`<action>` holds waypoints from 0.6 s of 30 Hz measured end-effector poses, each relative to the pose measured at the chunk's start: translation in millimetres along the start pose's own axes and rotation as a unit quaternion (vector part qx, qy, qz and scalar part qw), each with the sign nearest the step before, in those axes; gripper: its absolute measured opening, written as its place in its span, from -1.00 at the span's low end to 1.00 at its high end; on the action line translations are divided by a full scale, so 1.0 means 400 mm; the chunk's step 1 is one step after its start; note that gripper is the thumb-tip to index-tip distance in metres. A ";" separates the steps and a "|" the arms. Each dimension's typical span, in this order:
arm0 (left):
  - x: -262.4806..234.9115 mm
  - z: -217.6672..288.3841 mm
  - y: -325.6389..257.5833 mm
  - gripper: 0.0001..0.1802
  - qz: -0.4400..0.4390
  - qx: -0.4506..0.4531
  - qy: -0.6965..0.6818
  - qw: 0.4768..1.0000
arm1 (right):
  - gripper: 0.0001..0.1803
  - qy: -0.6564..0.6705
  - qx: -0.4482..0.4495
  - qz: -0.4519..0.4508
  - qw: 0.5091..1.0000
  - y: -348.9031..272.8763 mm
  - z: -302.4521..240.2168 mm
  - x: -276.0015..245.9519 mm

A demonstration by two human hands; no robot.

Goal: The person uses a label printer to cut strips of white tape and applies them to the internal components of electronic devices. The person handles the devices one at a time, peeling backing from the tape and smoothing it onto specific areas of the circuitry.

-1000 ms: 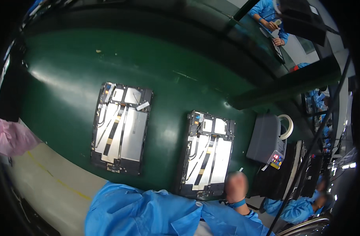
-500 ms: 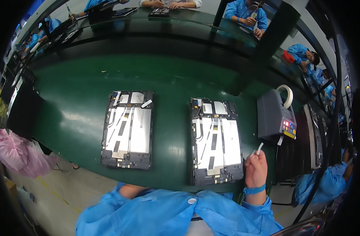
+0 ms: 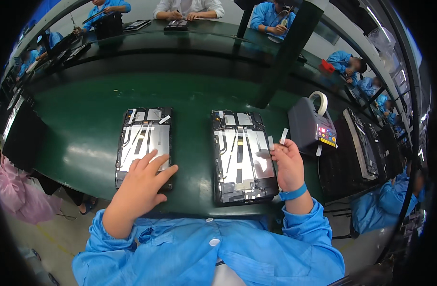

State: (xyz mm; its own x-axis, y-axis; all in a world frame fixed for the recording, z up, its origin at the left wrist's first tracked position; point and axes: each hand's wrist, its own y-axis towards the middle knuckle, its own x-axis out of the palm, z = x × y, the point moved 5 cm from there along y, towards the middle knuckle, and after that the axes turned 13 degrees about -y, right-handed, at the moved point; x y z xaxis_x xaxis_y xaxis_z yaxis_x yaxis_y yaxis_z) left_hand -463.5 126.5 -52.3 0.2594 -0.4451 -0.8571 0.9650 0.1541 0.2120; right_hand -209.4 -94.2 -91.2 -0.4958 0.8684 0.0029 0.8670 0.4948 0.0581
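A dark green counter, glossy in patches, carries a boxy grey tape dispenser with a pale roll on top and lit buttons in front. Left of the dispenser lies an opened flat device, black-edged with silvery panels; farther left of it lies a similar opened device, well apart from the first. A small pale scrap sits far to the dispenser's left, toward the back. Behind and left of the dispenser, a dark green post meets the surface.
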 end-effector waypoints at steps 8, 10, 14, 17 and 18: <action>0.063 -0.109 0.040 -0.29 -0.116 -0.074 -0.015 0.990 | -0.49 -0.008 -0.003 -0.017 1.000 0.057 0.100 -0.037; 0.051 -0.153 0.054 -0.31 -0.100 -0.101 -0.014 0.990 | -0.48 0.032 0.033 -0.022 0.999 0.065 0.102 -0.033; 0.051 -0.115 0.115 -0.38 -0.068 -0.078 -0.003 0.995 | -0.55 0.110 0.063 -0.039 0.991 0.086 0.141 -0.040; 0.105 0.026 0.220 -0.52 0.031 0.036 -0.195 0.980 | -0.66 0.157 0.122 -0.022 0.980 0.098 0.173 -0.032; 0.128 0.040 0.247 -0.53 0.071 0.047 -0.205 0.975 | -0.67 0.173 0.127 -0.043 0.976 0.104 0.188 -0.029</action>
State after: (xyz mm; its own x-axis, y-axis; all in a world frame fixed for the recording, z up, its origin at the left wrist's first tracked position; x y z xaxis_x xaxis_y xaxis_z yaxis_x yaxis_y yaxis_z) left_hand -354.2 104.7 -67.8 0.3654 -0.7427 -0.5611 0.9125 0.1668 0.3735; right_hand -163.8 -81.4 -164.0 -0.5159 0.7824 0.3488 0.7837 0.5955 -0.1765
